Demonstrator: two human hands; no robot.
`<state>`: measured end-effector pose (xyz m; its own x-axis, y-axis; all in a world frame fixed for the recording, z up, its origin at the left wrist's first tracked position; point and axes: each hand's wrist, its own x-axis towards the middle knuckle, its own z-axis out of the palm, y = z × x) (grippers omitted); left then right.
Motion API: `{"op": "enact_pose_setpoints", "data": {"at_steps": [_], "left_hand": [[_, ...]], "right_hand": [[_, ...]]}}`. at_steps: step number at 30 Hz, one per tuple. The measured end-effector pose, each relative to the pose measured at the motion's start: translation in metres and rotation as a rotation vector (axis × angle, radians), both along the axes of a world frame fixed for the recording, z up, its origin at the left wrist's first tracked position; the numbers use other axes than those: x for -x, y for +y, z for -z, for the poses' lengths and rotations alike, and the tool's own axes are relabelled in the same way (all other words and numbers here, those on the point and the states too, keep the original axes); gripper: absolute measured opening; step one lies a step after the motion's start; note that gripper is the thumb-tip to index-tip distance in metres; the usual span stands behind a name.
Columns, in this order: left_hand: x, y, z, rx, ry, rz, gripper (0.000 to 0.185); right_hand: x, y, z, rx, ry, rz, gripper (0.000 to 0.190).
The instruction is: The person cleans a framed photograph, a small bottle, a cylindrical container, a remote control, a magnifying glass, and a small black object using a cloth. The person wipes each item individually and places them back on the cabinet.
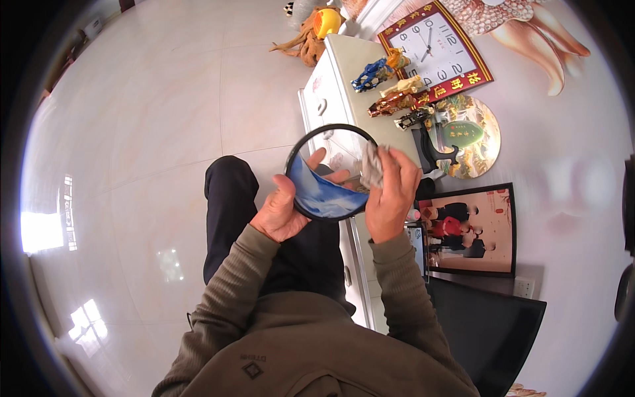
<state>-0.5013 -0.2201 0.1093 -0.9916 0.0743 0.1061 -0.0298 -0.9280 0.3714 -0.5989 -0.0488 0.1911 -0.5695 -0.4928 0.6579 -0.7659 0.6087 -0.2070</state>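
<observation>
A round sand-art picture (327,201) with a black rim, clear above and filled with blue and white sand below, is held up over the person's knees. My left hand (290,203) grips its lower left edge, with the thumb in front and fingers visible behind through the glass. A crumpled greyish cloth (371,166) is pinched in my right hand (395,191) and lies against the right side of the rim and glass. The black stand (434,151) sits on the white cabinet, to the right of the disc.
Several horse figurines (392,97) stand on the white cabinet (347,64) before a square clock (436,47). Along the wall are a round decorative plate (469,139), a framed photograph (471,231) and a dark television (486,332). A root carving (308,42) stands beyond the cabinet.
</observation>
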Motion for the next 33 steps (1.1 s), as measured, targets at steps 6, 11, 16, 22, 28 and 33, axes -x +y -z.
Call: {"op": "enact_pose_setpoints", "data": {"at_steps": [6, 11, 16, 22, 28, 33], "left_hand": [[-0.006, 0.007, 0.017, 0.012, -0.119, 0.002, 0.104], [-0.002, -0.007, 0.003, -0.082, 0.024, -0.054, 0.110], [-0.003, -0.005, 0.001, -0.061, 0.005, -0.041, 0.116], [0.002, 0.011, 0.008, -0.064, -0.066, 0.014, 0.102], [0.001, -0.008, 0.006, -0.147, 0.042, -0.058, 0.110], [-0.003, -0.020, 0.003, -0.034, -0.017, -0.140, 0.104]], "right_hand": [[-0.009, -0.048, 0.009, -0.005, -0.071, -0.290, 0.040], [-0.046, -0.019, 0.027, -0.106, -0.096, -0.383, 0.041], [-0.021, 0.001, -0.002, -0.112, 0.004, -0.084, 0.040], [-0.015, -0.056, 0.004, 0.063, -0.036, -0.218, 0.046], [-0.054, -0.028, 0.031, -0.127, -0.055, -0.397, 0.037], [-0.033, 0.016, 0.022, 0.020, -0.103, -0.180, 0.039]]}}
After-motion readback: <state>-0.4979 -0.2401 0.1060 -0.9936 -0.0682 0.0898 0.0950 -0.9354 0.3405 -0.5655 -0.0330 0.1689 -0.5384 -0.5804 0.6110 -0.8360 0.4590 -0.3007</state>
